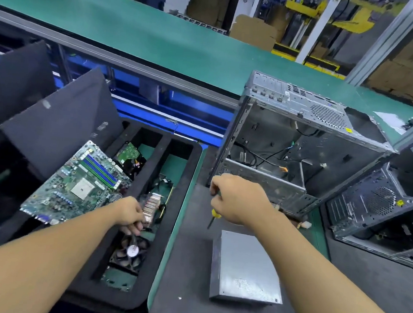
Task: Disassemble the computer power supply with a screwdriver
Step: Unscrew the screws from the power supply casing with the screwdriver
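A grey metal power supply box (pixel 246 269) lies flat on the dark mat in front of me. Above its far edge, my right hand (pixel 239 199) grips a screwdriver (pixel 213 216) with a yellow-and-black handle, tip pointing down toward the mat. My left hand (pixel 130 214) reaches over the black foam tray (pixel 182 179) and grips a cable just above a cooler with a fan (pixel 131 250). A finned heatsink (pixel 151 205) sits right beside that hand.
A motherboard (pixel 76 184) leans on the tray's left side. An emptied silver computer case (pixel 296 148) stands open behind the power supply, a second dark case (pixel 380 200) at the right. A green conveyor belt (pixel 160 38) runs across the back.
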